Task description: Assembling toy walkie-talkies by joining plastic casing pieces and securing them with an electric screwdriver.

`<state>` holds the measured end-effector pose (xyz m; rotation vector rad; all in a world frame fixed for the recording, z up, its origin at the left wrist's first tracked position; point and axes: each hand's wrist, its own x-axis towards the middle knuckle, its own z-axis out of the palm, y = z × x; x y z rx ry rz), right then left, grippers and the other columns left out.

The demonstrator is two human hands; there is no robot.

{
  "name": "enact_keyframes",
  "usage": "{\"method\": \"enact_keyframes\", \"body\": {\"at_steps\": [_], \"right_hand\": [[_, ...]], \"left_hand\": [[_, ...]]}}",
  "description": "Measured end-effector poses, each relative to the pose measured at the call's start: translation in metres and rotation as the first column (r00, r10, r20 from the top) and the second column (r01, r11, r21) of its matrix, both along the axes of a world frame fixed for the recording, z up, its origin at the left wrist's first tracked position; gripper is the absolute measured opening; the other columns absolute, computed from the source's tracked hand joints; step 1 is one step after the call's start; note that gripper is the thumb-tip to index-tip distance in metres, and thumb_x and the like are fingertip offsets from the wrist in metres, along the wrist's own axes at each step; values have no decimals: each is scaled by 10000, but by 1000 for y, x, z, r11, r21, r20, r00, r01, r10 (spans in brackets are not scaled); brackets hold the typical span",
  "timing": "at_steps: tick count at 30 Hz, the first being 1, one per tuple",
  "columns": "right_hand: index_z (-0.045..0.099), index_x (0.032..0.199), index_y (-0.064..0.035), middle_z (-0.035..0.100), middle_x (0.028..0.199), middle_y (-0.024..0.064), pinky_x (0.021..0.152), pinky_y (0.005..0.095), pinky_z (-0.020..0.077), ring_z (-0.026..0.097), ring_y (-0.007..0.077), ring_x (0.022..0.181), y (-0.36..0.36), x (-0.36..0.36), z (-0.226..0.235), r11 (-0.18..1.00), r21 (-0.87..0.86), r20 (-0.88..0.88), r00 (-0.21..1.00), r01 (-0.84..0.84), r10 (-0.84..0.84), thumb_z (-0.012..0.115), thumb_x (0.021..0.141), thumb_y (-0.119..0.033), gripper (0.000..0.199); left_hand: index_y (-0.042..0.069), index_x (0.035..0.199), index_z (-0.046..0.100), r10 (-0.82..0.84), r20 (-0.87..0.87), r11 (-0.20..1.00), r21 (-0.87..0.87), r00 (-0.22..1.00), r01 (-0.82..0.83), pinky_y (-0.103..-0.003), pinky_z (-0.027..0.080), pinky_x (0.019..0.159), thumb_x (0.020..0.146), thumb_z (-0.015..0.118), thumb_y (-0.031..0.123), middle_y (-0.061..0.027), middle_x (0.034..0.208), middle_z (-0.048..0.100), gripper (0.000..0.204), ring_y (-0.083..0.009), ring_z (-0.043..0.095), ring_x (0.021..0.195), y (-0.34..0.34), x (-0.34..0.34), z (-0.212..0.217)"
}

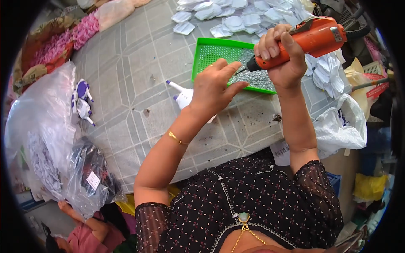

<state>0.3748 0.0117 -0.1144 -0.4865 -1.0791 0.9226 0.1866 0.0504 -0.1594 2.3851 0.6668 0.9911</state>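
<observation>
My right hand [283, 55] is wrapped round an orange electric screwdriver [306, 44], its black nose [253, 64] and thin bit pointing left and down. My left hand [216, 84] is close to the bit's tip, with thumb and index finger apart and the other fingers partly hidden. Nothing shows between them. Below both hands lies a green perforated plastic tray [195, 63] holding a heap of small silvery metal pieces [261, 79], too small to make out for certain. Beside my left wrist, partly covered by it, is a white toy part with purple tips [184, 97] on the table.
White pieces [236, 21] are piled at the far side, more [329, 76] at right. Two white-purple parts [83, 101] lie at left beside a large clear plastic bag [46, 114]. A white sack [344, 126] hangs at the right edge. Another person [95, 232] is at lower left.
</observation>
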Motion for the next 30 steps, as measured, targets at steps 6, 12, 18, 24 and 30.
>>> {"method": "enact_keyframes", "body": {"at_steps": [6, 12, 18, 24, 30], "right_hand": [[517, 929, -102, 473, 692, 2, 675, 304, 415, 469, 135, 628, -11, 31, 2, 994, 54, 36, 994, 98, -100, 574, 973, -242, 157], [546, 957, -94, 479, 720, 4, 700, 321, 421, 474, 135, 650, -19, 49, 11, 973, 171, -27, 987, 158, -155, 531, 995, -263, 175], [513, 918, -79, 473, 712, 6, 682, 311, 431, 477, 130, 638, -2, 33, -9, 982, 61, -7, 984, 177, -177, 542, 980, -209, 147], [490, 901, -60, 491, 721, 15, 640, 293, 449, 497, 123, 620, 34, -23, -25, 990, -78, 91, 990, 115, -108, 589, 942, -120, 123], [493, 890, -53, 503, 712, 16, 592, 293, 468, 516, 111, 614, 59, -56, -33, 987, -105, 113, 987, 125, -113, 633, 908, -72, 143]], "left_hand": [[53, 821, 689, -90, 81, 992, -77, 993, 96, -430, 489, 593, 844, 737, 155, -105, 740, 609, 115, -322, 619, 656, 18, 61, -28], [47, 1014, 669, -53, 54, 969, 242, 997, 39, -447, 503, 769, 832, 688, 41, -155, 943, 639, 184, -365, 632, 881, 32, 71, -41], [31, 1094, 633, 58, 11, 982, 177, 998, -59, -466, 464, 861, 810, 749, 119, -157, 1118, 604, 319, -360, 581, 999, -14, -35, -17], [54, 1252, 565, 352, -268, 936, 86, 897, -342, -514, 368, 1038, 679, 854, 436, -187, 1289, 523, 747, -406, 476, 1228, -43, -82, -50], [48, 1285, 543, 310, -372, 950, 74, 875, -304, -515, 343, 1073, 642, 856, 421, -214, 1347, 478, 807, -417, 447, 1273, -47, -101, -40]]}}
